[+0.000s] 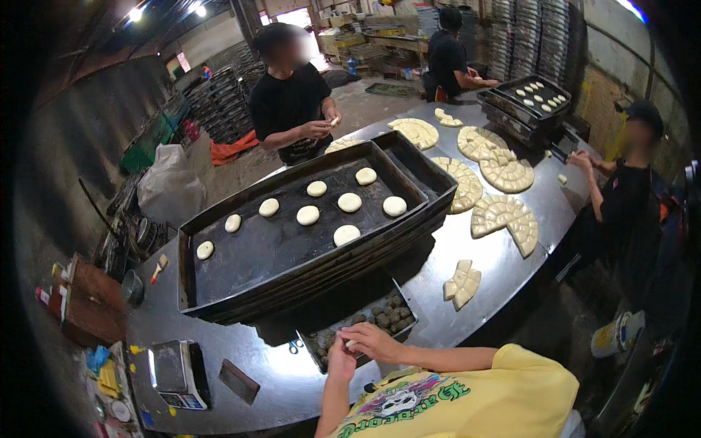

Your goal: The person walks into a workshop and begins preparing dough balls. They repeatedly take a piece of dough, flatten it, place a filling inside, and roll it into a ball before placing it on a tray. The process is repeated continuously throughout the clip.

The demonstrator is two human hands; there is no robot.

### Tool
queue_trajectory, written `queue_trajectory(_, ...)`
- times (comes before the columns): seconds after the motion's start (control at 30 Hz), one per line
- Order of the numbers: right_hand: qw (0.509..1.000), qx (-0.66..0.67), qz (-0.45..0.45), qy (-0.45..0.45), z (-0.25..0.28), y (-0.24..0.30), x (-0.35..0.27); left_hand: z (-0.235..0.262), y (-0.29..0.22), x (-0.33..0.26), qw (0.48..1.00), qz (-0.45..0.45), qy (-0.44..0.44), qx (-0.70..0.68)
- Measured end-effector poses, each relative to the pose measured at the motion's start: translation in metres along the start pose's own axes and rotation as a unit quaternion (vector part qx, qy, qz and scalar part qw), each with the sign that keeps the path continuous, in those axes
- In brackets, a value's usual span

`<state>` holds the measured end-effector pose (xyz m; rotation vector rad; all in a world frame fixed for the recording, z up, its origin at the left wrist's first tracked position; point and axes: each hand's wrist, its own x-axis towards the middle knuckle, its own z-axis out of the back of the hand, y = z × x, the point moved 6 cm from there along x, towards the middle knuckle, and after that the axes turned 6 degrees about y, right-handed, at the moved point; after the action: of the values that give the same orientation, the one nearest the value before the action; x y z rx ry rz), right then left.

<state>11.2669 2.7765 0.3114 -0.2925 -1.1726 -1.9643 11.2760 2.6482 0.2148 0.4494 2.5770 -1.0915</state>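
Observation:
My left hand [340, 358] and my right hand [371, 341] meet close to my body, fingers closed around a small pale piece of dough [351, 344] that is mostly hidden. Under and behind them is a shallow metal tray [315, 355] with several dark, round filling balls [391, 315]. Beyond it stands a stack of large black baking trays [255, 286]; the top one carries several round white dough pieces [307, 215] set apart in loose rows.
On the steel table [431, 332] lie scored dough rounds [504, 171] and a small cut dough piece [462, 284] to the right. At left are a scale [177, 374], a brush [159, 269], a bowl [133, 287], a flat dark plate [239, 382] and scissors [295, 346]. Three co-workers [290, 109] stand around the table.

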Motion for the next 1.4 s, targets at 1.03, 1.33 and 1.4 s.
queue_trajectory(1.03, 0.98, 0.194, -0.048, -0.018, 0.125, -0.02, -0.029, -0.131, 0.042, 0.0, 0.976, -0.186, -0.11, -0.01)
queue_trajectory(1.33, 0.968, 0.201, -0.137, 0.057, 0.127, -0.05, -0.034, -0.157, 0.049, -0.004, 0.968, -0.197, -0.035, 0.149)
queue_trajectory(1.4, 0.904, 0.359, -0.232, 0.021, 0.129, -0.073, -0.042, -0.188, 0.04, -0.003, 0.949, -0.241, 0.01, 0.203)
